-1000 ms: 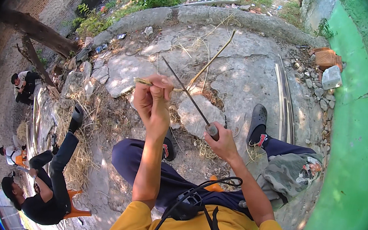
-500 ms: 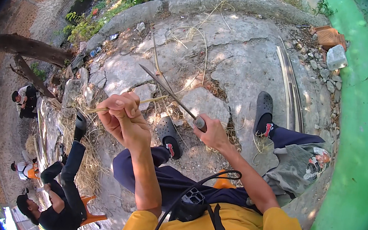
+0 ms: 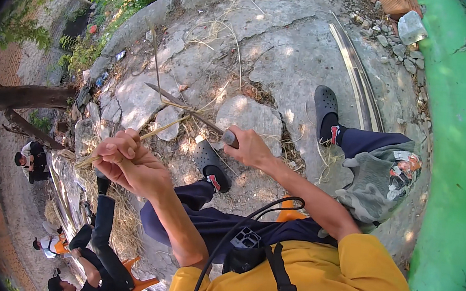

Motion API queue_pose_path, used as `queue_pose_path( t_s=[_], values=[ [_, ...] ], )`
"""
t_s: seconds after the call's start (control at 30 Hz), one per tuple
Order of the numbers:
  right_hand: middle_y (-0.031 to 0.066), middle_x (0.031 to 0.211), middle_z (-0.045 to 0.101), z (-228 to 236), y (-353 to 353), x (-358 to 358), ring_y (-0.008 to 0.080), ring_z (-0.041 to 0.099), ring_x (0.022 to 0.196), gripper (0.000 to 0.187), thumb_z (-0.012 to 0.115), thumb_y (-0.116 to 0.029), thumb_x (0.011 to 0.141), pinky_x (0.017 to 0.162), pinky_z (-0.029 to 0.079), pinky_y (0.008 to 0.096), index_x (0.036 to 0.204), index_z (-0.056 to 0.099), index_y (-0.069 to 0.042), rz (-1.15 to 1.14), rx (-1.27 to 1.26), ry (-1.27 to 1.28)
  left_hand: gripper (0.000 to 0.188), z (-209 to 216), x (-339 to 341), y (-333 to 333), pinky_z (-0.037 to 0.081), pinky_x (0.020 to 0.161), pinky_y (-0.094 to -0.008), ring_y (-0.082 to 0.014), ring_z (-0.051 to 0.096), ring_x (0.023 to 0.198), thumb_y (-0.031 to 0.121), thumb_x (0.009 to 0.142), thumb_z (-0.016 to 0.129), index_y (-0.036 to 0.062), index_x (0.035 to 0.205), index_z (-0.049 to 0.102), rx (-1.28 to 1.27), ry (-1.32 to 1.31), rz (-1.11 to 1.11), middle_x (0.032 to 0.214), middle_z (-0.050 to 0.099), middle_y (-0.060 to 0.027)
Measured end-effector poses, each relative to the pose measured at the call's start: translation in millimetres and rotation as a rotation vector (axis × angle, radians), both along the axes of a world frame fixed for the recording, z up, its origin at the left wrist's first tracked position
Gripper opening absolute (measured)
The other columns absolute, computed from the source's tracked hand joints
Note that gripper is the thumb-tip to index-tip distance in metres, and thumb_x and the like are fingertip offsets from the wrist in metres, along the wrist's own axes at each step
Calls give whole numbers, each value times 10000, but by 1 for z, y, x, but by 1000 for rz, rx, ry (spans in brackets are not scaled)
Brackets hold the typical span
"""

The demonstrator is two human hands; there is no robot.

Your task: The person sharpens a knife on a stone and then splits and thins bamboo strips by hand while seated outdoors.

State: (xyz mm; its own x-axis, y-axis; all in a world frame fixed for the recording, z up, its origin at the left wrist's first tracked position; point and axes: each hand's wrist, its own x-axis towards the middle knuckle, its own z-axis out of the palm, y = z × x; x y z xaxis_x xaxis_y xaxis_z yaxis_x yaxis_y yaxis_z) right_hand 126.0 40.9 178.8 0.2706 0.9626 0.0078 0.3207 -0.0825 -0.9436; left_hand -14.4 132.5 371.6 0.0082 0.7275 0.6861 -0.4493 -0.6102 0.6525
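My left hand point(image 3: 129, 162) is closed around a thin pale strip point(image 3: 162, 129), perhaps bamboo. One end pokes out behind the fist and the other slants up to the blade. My right hand point(image 3: 253, 149) grips the rounded handle of a knife point(image 3: 207, 121). Its long narrow blade points left and crosses the strip's far end, seemingly touching it. Beyond the blade a bent thin sliver point(image 3: 156, 60) rises away; whether it is joined to the strip I cannot tell.
Dark clogs point(image 3: 206, 157) are on my feet on cracked concrete point(image 3: 279, 52). Long split strips point(image 3: 358, 73) lie by my right foot, near a green wall point(image 3: 454, 143). Loose shavings point(image 3: 215, 33) lie ahead. A seated person point(image 3: 103, 257) is at lower left, near a straw pile point(image 3: 125, 214).
The view has turned, and both hands sit further left in it. The blade now crosses the strip's far end, where before it stood beyond it. Both hands keep their holds.
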Motion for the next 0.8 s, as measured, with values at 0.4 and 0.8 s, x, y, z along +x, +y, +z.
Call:
queue_pose_path(
  t_s=[0.4,0.8],
  values=[
    [247,811,692,-50,21,12,418,688,780,372,690,-282,822,729,538,467,1024,621,23,-96,-221,13,88,5,-14,19,452,729,-326,-108,415,703,147,1037,525,112,989,590,-45,-166,-27,768,501,19],
    [106,659,593,92,16,55,244,603,615,347,671,-309,872,623,479,390,859,590,28,108,-177,-68,150,175,-15,72,509,741,-319,-128,467,708,124,1051,496,24,1153,541,-107,3,-78,813,506,-26]
  ],
)
